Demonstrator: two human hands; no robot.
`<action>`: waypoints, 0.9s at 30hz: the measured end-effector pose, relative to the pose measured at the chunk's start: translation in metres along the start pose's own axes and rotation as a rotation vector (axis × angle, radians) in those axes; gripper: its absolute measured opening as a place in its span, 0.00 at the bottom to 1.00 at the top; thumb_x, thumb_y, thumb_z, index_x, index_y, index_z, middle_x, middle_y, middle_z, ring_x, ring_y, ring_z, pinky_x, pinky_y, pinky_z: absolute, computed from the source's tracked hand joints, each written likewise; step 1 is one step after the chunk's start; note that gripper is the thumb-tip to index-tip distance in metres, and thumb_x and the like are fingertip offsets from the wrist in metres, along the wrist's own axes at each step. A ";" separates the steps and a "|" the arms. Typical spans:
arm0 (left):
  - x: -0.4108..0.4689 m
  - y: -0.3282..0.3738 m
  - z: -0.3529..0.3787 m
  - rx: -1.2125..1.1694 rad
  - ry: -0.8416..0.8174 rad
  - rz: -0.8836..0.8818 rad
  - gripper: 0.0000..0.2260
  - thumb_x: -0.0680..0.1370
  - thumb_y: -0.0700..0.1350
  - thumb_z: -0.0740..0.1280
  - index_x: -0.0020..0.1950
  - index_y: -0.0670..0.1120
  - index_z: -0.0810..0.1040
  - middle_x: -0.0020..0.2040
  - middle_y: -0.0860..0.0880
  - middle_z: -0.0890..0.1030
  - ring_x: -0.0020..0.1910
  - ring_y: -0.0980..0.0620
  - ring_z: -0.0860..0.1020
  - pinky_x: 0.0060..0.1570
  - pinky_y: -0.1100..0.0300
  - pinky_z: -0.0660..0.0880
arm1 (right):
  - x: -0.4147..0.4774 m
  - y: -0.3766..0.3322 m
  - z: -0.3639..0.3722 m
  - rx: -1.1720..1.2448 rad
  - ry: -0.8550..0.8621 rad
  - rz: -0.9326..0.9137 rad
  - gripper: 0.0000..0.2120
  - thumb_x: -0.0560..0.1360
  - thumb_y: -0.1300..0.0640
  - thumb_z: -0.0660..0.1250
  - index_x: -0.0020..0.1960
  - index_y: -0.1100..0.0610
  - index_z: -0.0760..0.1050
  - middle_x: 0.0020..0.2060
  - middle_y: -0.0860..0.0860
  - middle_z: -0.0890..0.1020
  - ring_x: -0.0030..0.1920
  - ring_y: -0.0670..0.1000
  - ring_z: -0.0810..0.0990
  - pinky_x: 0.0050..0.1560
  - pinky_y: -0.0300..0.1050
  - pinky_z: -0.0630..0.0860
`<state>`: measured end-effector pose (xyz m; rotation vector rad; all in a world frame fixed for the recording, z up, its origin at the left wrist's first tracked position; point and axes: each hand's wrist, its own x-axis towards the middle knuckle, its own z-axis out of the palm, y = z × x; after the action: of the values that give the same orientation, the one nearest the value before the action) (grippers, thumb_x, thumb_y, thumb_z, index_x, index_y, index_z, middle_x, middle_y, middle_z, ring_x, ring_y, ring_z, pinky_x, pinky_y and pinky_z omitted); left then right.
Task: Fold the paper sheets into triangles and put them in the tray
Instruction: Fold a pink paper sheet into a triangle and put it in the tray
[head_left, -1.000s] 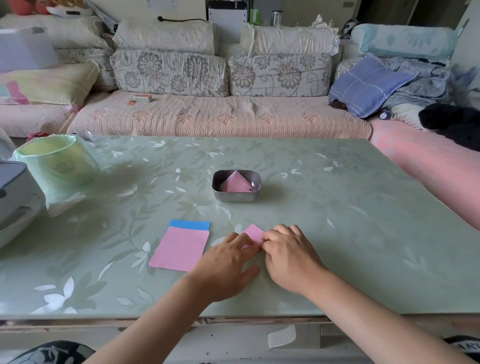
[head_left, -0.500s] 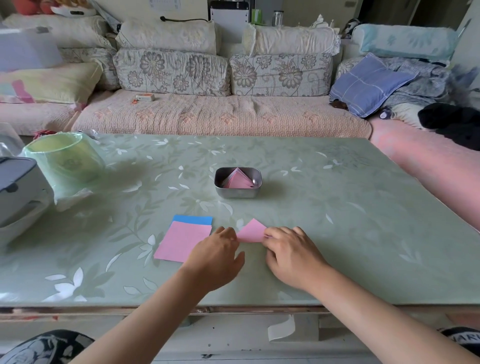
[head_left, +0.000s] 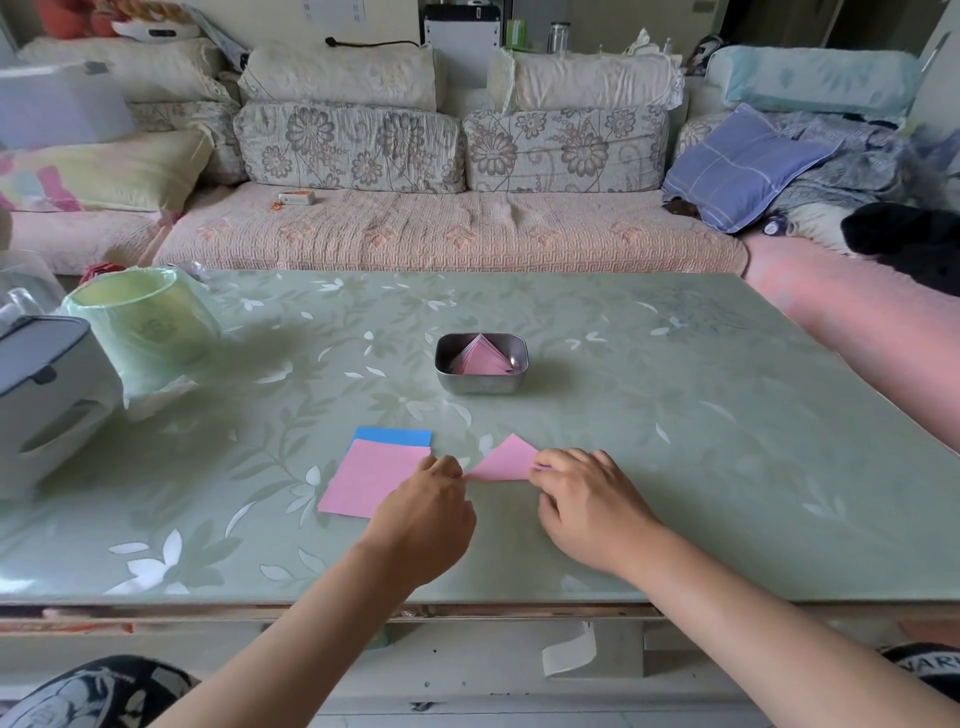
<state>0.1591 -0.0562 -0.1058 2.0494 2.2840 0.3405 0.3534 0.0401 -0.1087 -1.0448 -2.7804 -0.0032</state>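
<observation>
My right hand (head_left: 587, 499) pinches the pink triangle (head_left: 506, 460); my left hand's (head_left: 431, 506) hold is unclear. A loosened pinch may reopen the fold.

Tray (head_left: 481, 383) behind folded triangle (head_left: 506, 462), sheet stack (head_left: 369, 486) left of it, bin (head_left: 143, 325) far left

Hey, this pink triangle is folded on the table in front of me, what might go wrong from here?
The pink triangle is touched only at its end corners by the left hand and right hand, so it may spring open when lifted. The tray already holds a pile of triangles near its rim; another could slide out. The left hand overlaps the pink sheet and might drag it.
</observation>
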 end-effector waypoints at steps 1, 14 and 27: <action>0.000 0.000 0.002 -0.006 0.026 -0.006 0.10 0.81 0.47 0.57 0.52 0.44 0.75 0.57 0.51 0.73 0.57 0.51 0.70 0.45 0.56 0.73 | 0.000 0.000 0.000 0.004 -0.006 0.004 0.15 0.77 0.54 0.56 0.56 0.51 0.79 0.61 0.46 0.77 0.60 0.51 0.74 0.58 0.47 0.67; 0.019 0.023 0.016 -0.026 -0.007 0.261 0.22 0.81 0.59 0.57 0.73 0.53 0.68 0.66 0.54 0.70 0.64 0.51 0.67 0.59 0.50 0.73 | -0.001 0.001 -0.005 0.043 -0.054 0.045 0.17 0.77 0.54 0.57 0.61 0.47 0.79 0.62 0.47 0.75 0.64 0.52 0.73 0.61 0.49 0.66; 0.026 0.037 0.010 0.165 -0.030 0.249 0.23 0.81 0.65 0.51 0.73 0.60 0.65 0.63 0.49 0.69 0.60 0.46 0.67 0.56 0.51 0.73 | -0.006 0.022 -0.014 -0.023 -0.065 0.185 0.18 0.75 0.52 0.56 0.57 0.46 0.82 0.60 0.45 0.79 0.61 0.52 0.74 0.59 0.47 0.66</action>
<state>0.1941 -0.0259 -0.1055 2.4089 2.1068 0.1332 0.3744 0.0518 -0.0975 -1.3262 -2.7354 0.0227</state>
